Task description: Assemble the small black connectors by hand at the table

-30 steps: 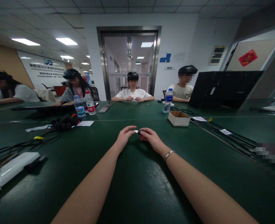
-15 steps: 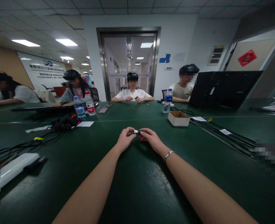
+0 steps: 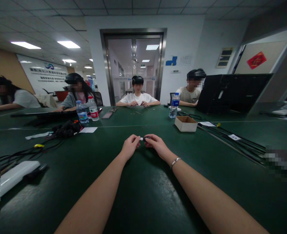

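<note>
Between my hands, above the green table, is a small black piece with a shiny silver end point(image 3: 142, 139), shaped much like a USB stick. My right hand point(image 3: 155, 143) pinches its dark end between thumb and fingers. At the silver end, the thumb and fingertips of my left hand point(image 3: 130, 145) are pressed together. The fingertips cover parts of the piece, so its exact kind is hard to make out. A silver bracelet point(image 3: 175, 162) circles my right wrist.
An open cardboard box point(image 3: 185, 125) stands ahead to the right, near a water bottle point(image 3: 174, 105). Black cables point(image 3: 238, 139) run along the right. At left lie tangled cables point(image 3: 67, 129), a white device point(image 3: 19, 175) and two bottles point(image 3: 82, 112). Several people sit around the table point(image 3: 133, 195).
My left fingers have closed in from a looser curl to a pinch at the silver end. The right hand keeps its hold on the dark end.
</note>
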Motion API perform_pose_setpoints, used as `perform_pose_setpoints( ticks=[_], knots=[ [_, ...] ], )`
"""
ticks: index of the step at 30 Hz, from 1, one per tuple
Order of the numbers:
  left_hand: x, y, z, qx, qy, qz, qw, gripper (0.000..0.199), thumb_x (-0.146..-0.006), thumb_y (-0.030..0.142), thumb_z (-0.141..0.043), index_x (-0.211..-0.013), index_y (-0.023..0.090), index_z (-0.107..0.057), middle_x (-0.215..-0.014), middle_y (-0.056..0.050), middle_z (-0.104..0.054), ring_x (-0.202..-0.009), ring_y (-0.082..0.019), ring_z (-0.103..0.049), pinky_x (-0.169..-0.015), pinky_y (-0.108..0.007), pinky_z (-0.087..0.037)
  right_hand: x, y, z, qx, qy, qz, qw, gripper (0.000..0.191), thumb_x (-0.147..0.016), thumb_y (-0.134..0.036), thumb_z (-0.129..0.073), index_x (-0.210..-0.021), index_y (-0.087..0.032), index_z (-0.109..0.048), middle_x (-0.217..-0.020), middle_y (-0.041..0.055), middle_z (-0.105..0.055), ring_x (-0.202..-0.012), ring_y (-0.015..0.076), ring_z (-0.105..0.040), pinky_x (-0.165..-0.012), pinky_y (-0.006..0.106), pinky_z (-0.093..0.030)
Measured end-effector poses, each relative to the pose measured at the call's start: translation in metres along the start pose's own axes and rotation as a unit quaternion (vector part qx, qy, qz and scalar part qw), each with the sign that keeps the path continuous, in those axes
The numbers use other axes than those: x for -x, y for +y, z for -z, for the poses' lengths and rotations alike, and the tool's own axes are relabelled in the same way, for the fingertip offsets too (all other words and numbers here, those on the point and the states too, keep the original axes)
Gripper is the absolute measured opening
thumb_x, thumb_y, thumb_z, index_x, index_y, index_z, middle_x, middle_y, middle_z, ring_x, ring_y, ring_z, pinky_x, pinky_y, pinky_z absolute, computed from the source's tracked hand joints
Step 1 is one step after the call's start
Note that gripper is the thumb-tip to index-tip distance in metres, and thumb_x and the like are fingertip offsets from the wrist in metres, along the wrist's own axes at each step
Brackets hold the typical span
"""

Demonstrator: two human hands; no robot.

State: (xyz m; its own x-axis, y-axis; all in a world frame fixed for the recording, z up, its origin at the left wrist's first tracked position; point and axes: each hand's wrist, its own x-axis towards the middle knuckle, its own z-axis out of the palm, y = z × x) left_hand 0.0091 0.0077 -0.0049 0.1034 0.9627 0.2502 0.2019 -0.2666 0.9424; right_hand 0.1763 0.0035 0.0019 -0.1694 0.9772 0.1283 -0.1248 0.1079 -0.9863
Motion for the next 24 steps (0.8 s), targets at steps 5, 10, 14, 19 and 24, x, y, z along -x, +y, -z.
perform_pose_setpoints(
  ticks=[5,10,14,19,24],
  knots=[
    [0.0008,0.0051,0.0016,0.045,0.021,-0.021,0.999,0.032,-0.069,0.023,-0.064,-0.1,0.02,-0.055,-0.091,-0.003,-0.063,-0.085,-0.015,-0.059,-0.075,-0.028,-0.045,-0.0004,0.0009,-0.0001,-0.002,-0.001,0.005,1.0,0.036,-0.064,-0.036,-0.075,-0.093,-0.017,-0.065,-0.075,0.0017,-0.065,-0.069,0.0125,-0.06,-0.068,0.028,-0.05],
    [0.0032,0.0094,0.0,0.032,0.0,0.044,0.999,0.03,-0.079,0.046,-0.054,-0.084,0.017,-0.056,-0.075,-0.002,-0.06,-0.067,-0.014,-0.057,-0.059,-0.026,-0.042,-0.0003,0.0006,0.0001,0.006,-0.006,0.004,1.0,0.036,-0.066,-0.037,-0.073,-0.095,-0.017,-0.066,-0.074,0.0013,-0.064,-0.069,0.0129,-0.06,-0.069,0.029,-0.049],
    [0.0041,0.01,0.0014,0.024,-0.023,0.016,0.999,0.028,-0.074,0.044,-0.06,-0.081,0.017,-0.056,-0.066,0.001,-0.056,-0.062,-0.011,-0.053,-0.057,-0.024,-0.04,0.0007,-0.0005,-0.0005,0.007,0.001,0.005,1.0,0.036,-0.063,-0.036,-0.075,-0.093,-0.017,-0.066,-0.074,0.0009,-0.064,-0.071,0.0134,-0.06,-0.07,0.029,-0.05],
    [0.0025,0.0063,0.0031,0.026,-0.014,-0.023,0.999,0.026,-0.072,0.036,-0.065,-0.091,0.019,-0.057,-0.079,-0.001,-0.059,-0.075,-0.013,-0.057,-0.065,-0.024,-0.043,0.0014,-0.0015,-0.0009,0.003,0.002,0.001,1.0,0.035,-0.063,-0.035,-0.075,-0.093,-0.017,-0.066,-0.073,0.0008,-0.064,-0.071,0.0133,-0.06,-0.07,0.029,-0.049],
    [0.0012,0.0048,0.0005,0.037,-0.019,0.019,0.999,0.031,-0.077,0.046,-0.057,-0.086,0.016,-0.057,-0.074,-0.002,-0.061,-0.067,-0.013,-0.056,-0.061,-0.025,-0.042,0.0009,-0.0012,-0.0008,0.008,0.001,0.002,1.0,0.036,-0.063,-0.035,-0.075,-0.093,-0.017,-0.065,-0.073,0.0003,-0.063,-0.069,0.0127,-0.059,-0.069,0.029,-0.049]
  ],
)
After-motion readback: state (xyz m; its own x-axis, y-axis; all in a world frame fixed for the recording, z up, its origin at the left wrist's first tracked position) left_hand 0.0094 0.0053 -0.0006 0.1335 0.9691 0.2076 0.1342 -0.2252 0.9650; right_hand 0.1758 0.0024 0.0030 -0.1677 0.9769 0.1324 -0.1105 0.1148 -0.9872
